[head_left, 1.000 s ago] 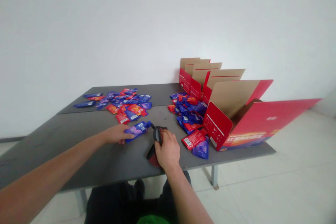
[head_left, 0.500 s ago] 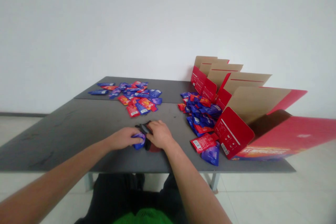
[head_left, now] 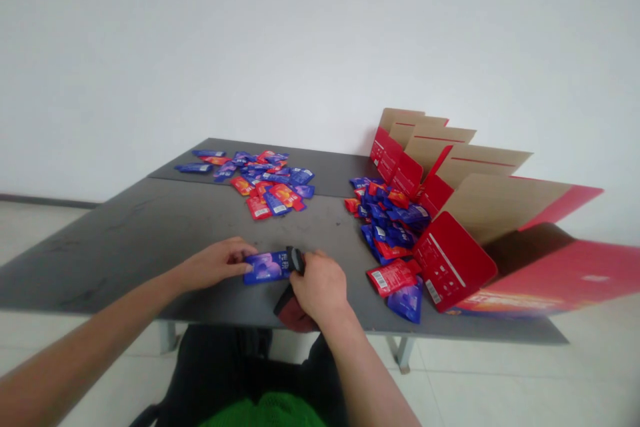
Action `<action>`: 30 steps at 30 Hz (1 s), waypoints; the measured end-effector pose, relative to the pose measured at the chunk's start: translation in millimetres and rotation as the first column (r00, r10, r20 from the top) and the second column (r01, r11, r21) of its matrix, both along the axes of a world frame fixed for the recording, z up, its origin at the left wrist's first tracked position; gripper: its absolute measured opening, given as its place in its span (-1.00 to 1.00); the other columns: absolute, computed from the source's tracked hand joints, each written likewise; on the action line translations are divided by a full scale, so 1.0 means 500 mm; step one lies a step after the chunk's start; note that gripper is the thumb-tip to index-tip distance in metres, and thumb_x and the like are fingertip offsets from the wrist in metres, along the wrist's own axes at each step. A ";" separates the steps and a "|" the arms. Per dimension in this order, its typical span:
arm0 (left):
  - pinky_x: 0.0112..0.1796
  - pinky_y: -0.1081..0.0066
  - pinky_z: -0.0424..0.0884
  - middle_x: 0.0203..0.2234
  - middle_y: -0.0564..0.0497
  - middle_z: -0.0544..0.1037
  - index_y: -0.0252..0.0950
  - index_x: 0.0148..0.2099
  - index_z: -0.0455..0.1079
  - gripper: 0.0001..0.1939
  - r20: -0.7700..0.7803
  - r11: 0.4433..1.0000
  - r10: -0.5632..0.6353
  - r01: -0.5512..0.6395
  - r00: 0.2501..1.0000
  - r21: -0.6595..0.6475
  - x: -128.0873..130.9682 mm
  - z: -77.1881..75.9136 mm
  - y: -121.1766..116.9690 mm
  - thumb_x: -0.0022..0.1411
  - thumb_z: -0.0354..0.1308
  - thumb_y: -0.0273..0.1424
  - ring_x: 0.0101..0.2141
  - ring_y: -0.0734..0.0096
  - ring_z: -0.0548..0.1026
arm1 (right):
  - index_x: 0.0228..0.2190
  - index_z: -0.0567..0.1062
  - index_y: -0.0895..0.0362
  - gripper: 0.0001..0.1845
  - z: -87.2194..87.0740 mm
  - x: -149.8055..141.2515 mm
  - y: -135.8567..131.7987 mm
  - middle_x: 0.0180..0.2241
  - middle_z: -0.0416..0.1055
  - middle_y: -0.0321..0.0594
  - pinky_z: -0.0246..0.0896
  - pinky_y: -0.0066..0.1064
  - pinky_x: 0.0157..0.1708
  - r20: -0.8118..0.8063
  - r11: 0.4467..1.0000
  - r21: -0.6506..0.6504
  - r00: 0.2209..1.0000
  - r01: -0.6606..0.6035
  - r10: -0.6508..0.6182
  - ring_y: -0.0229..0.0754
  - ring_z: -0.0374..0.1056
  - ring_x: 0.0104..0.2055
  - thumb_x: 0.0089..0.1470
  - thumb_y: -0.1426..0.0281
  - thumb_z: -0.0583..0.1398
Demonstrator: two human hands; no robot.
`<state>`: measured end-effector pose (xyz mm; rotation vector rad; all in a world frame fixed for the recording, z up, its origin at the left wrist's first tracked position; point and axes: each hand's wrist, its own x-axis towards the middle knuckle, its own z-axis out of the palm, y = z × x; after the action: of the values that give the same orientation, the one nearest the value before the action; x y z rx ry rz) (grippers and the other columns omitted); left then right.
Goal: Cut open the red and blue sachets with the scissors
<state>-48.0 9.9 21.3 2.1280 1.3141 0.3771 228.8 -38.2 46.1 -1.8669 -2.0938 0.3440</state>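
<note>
My left hand (head_left: 220, 262) grips the left end of a blue and purple packet (head_left: 267, 267) between thumb and fingers. The packet lies nearly level, its printed face up, close to the table's front edge. My right hand (head_left: 323, 283) is wrapped round a black and dark red hand tool (head_left: 293, 312), whose exact kind I cannot make out. The tool's black head is over the packet's right end. My right fingers and palm hide much of the tool's body.
Loose blue and red packets (head_left: 275, 177) are spread over the back left of the grey table (head_left: 150, 233). Another pile of packets (head_left: 385, 213) lies at the right, beside a row of open red cartons (head_left: 455, 260) with raised flaps. A white wall (head_left: 300, 47) stands behind.
My left hand has moved left, so more of the packet shows flat. My right hand has shifted slightly right and nearer to me with the tool. The view has turned slightly.
</note>
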 end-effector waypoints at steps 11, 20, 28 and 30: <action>0.10 0.25 0.43 0.06 -0.08 0.56 -0.18 0.07 0.53 -0.66 0.005 0.942 0.085 -0.082 0.996 0.326 0.042 -0.038 -0.073 0.33 0.19 -0.17 0.05 0.14 0.51 | -0.20 0.55 0.05 -0.84 -0.045 -0.080 0.028 -0.07 0.50 -0.20 0.22 -0.28 -0.05 0.058 0.947 0.166 0.961 -0.276 0.270 -0.03 0.30 -0.02 0.17 0.29 0.29; 0.15 0.19 0.43 0.09 -0.08 0.58 -0.16 0.15 0.52 -0.59 -0.025 0.928 0.134 -0.117 0.991 0.353 0.037 -0.055 -0.073 0.29 0.20 -0.22 0.10 0.09 0.52 | -0.07 0.51 0.07 -0.73 0.017 -0.060 0.019 -0.09 0.50 -0.18 0.24 -0.30 -0.09 0.040 0.962 0.229 0.989 -0.148 0.142 -0.04 0.34 -0.06 0.19 0.31 0.28; 0.18 0.18 0.41 0.12 -0.11 0.56 -0.19 0.15 0.52 -0.55 -0.028 0.927 0.147 -0.128 0.989 0.353 0.038 -0.054 -0.073 0.26 0.21 -0.16 0.12 0.07 0.51 | -0.23 0.60 0.06 -0.86 -0.023 -0.083 0.041 -0.13 0.52 -0.18 0.25 -0.34 -0.09 0.085 0.974 0.098 0.976 -0.207 0.199 -0.06 0.34 -0.06 0.21 0.40 0.21; 0.18 0.17 0.41 0.15 -0.09 0.55 -0.15 0.22 0.48 -0.48 -0.050 0.925 0.156 -0.128 0.986 0.357 0.039 -0.049 -0.074 0.28 0.22 -0.10 0.13 0.07 0.50 | -0.24 0.61 0.10 -0.81 -0.007 -0.045 0.059 -0.15 0.53 -0.10 0.25 -0.31 -0.13 0.143 0.996 0.060 0.988 -0.068 0.059 -0.03 0.34 -0.05 0.24 0.44 0.17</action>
<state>-28.5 -27.3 -3.0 2.3639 1.5468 0.6385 206.2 -8.9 42.3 -1.8393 -2.2328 0.1602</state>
